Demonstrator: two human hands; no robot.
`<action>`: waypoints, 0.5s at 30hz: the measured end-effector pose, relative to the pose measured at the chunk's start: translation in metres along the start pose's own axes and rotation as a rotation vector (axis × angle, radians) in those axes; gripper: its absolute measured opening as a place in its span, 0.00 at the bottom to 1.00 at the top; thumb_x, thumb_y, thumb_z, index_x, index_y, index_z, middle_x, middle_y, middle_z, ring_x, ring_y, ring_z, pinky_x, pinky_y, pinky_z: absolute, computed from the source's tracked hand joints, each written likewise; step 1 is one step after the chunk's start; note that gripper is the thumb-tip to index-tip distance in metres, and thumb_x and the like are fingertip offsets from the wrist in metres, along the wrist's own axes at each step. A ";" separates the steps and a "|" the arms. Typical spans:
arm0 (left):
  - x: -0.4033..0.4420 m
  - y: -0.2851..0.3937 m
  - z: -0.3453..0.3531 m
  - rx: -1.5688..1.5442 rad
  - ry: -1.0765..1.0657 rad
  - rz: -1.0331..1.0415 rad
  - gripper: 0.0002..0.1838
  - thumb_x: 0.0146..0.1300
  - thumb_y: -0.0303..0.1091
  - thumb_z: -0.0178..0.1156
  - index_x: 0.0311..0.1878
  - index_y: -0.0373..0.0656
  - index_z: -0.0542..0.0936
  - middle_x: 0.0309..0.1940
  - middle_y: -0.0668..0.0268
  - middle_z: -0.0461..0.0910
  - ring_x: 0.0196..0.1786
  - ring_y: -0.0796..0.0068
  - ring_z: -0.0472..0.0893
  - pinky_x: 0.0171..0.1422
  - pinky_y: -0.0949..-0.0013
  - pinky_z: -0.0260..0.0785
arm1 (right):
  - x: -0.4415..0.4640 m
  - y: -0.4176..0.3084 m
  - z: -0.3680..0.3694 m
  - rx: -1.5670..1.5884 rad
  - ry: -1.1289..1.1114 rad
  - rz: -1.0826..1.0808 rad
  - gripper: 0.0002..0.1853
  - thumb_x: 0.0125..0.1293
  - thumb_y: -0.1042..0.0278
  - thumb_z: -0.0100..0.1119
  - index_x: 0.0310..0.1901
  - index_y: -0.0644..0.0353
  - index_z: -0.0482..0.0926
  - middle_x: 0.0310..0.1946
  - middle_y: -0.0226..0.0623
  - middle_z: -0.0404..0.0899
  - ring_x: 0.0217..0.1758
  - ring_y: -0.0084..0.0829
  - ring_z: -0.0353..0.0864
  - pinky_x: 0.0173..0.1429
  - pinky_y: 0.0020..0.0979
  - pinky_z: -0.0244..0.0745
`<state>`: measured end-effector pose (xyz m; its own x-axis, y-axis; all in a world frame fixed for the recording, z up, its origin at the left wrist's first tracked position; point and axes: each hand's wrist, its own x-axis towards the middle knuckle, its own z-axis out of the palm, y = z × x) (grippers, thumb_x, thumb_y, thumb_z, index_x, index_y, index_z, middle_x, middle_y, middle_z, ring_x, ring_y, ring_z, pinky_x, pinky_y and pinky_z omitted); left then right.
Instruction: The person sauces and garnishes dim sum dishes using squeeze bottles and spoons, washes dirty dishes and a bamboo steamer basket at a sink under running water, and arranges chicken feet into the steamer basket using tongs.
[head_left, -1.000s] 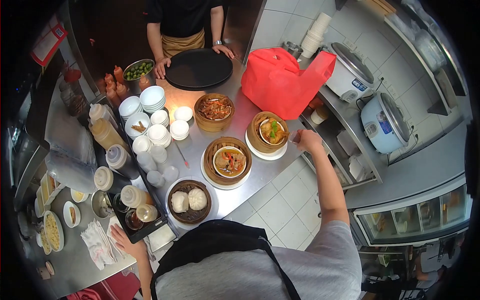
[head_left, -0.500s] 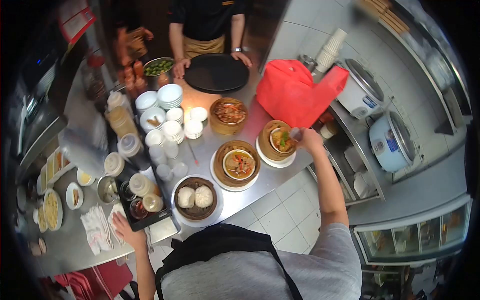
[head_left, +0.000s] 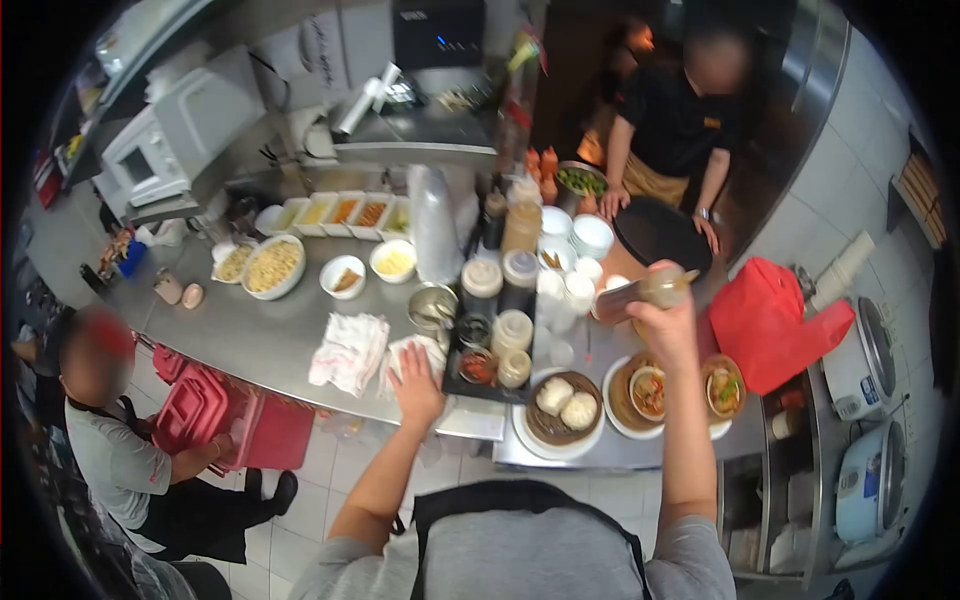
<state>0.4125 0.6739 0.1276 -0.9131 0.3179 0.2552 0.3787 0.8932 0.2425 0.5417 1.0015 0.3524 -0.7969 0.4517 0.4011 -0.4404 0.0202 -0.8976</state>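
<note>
My right hand (head_left: 665,325) grips a squeeze bottle (head_left: 622,300) of dark sauce, held nearly level above the counter, its tip towards the right. Below and near it, a bamboo steamer (head_left: 625,405) holds a bowl of food. To the right stands another bamboo steamer (head_left: 722,412) with a bowl in it, and to the left a steamer (head_left: 540,425) with two white buns. My left hand (head_left: 412,385) lies flat, fingers spread, on a folded white cloth (head_left: 397,362) beside a black tray (head_left: 470,388) of sauce bottles.
Stacked white bowls (head_left: 592,237) and a red plastic bag (head_left: 770,320) are on the counter. Across it, a person (head_left: 672,125) has both hands by a round black tray (head_left: 655,240). At left, another person (head_left: 115,440) reaches into a red bin (head_left: 265,430).
My right hand has lifted away from the right-hand steamer and moved left, the bottle turned nearly level. The view has swung left. My left hand stays on the cloth.
</note>
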 end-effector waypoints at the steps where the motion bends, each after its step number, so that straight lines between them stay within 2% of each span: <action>1: -0.003 -0.002 0.000 0.007 0.012 0.010 0.35 0.62 0.45 0.51 0.69 0.38 0.57 0.72 0.57 0.49 0.74 0.57 0.48 0.71 0.38 0.37 | 0.008 0.022 0.018 -0.070 0.029 -0.044 0.29 0.42 0.82 0.68 0.48 0.56 0.70 0.39 0.26 0.73 0.44 0.22 0.73 0.48 0.25 0.70; 2: -0.007 -0.005 0.002 0.015 0.035 0.018 0.35 0.61 0.45 0.51 0.69 0.38 0.58 0.72 0.57 0.50 0.74 0.57 0.49 0.71 0.38 0.37 | 0.015 0.039 0.032 -0.323 0.050 -0.025 0.30 0.41 0.77 0.73 0.49 0.57 0.71 0.42 0.28 0.74 0.46 0.23 0.73 0.51 0.26 0.70; 3: -0.011 -0.009 0.004 -0.020 0.052 0.013 0.35 0.61 0.47 0.51 0.68 0.39 0.58 0.72 0.56 0.50 0.74 0.57 0.49 0.71 0.37 0.37 | 0.023 0.069 0.046 -0.268 0.063 -0.087 0.33 0.39 0.74 0.75 0.50 0.58 0.71 0.43 0.29 0.74 0.46 0.25 0.74 0.52 0.28 0.70; 4: -0.016 -0.010 0.001 -0.029 0.042 0.003 0.36 0.60 0.48 0.51 0.68 0.39 0.59 0.72 0.57 0.50 0.74 0.57 0.49 0.71 0.37 0.36 | 0.029 0.091 0.057 -0.262 0.039 -0.099 0.34 0.39 0.74 0.75 0.51 0.59 0.71 0.43 0.30 0.75 0.47 0.25 0.74 0.52 0.28 0.71; 6: -0.023 -0.018 0.008 -0.074 0.057 0.016 0.38 0.59 0.50 0.52 0.69 0.40 0.58 0.72 0.56 0.50 0.74 0.57 0.48 0.71 0.35 0.34 | 0.029 0.114 0.081 -0.195 0.013 -0.054 0.36 0.38 0.75 0.75 0.53 0.60 0.70 0.44 0.31 0.75 0.47 0.25 0.74 0.53 0.29 0.71; 10: -0.029 -0.018 -0.002 -0.115 0.109 0.038 0.36 0.60 0.50 0.50 0.67 0.39 0.60 0.71 0.55 0.53 0.73 0.57 0.51 0.70 0.35 0.36 | 0.023 0.144 0.098 -0.237 -0.031 -0.005 0.35 0.39 0.76 0.75 0.52 0.62 0.70 0.44 0.31 0.76 0.46 0.25 0.75 0.51 0.29 0.72; 12: -0.027 -0.019 -0.001 -0.110 0.138 0.036 0.36 0.60 0.50 0.50 0.67 0.39 0.61 0.71 0.55 0.53 0.73 0.57 0.51 0.70 0.35 0.36 | 0.024 0.145 0.102 -0.361 -0.126 0.234 0.33 0.41 0.76 0.74 0.53 0.62 0.70 0.43 0.32 0.77 0.44 0.26 0.77 0.49 0.29 0.73; 13: -0.028 -0.019 0.000 -0.103 0.135 0.038 0.36 0.60 0.51 0.49 0.67 0.39 0.61 0.70 0.55 0.53 0.73 0.57 0.51 0.69 0.35 0.36 | 0.026 0.146 0.102 -0.363 -0.129 0.229 0.33 0.41 0.76 0.74 0.53 0.62 0.70 0.43 0.32 0.77 0.44 0.26 0.77 0.49 0.29 0.73; 15: -0.028 -0.019 0.001 -0.102 0.131 0.036 0.36 0.60 0.51 0.49 0.67 0.39 0.61 0.70 0.55 0.53 0.73 0.57 0.51 0.69 0.35 0.36 | 0.031 0.148 0.099 -0.326 -0.143 0.511 0.28 0.46 0.79 0.71 0.51 0.62 0.71 0.42 0.32 0.77 0.43 0.26 0.77 0.45 0.29 0.74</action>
<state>0.4305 0.6489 0.1149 -0.8735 0.2992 0.3840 0.4307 0.8428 0.3229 0.4107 0.9302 0.2505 -0.9311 0.3525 -0.0938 0.1425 0.1149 -0.9831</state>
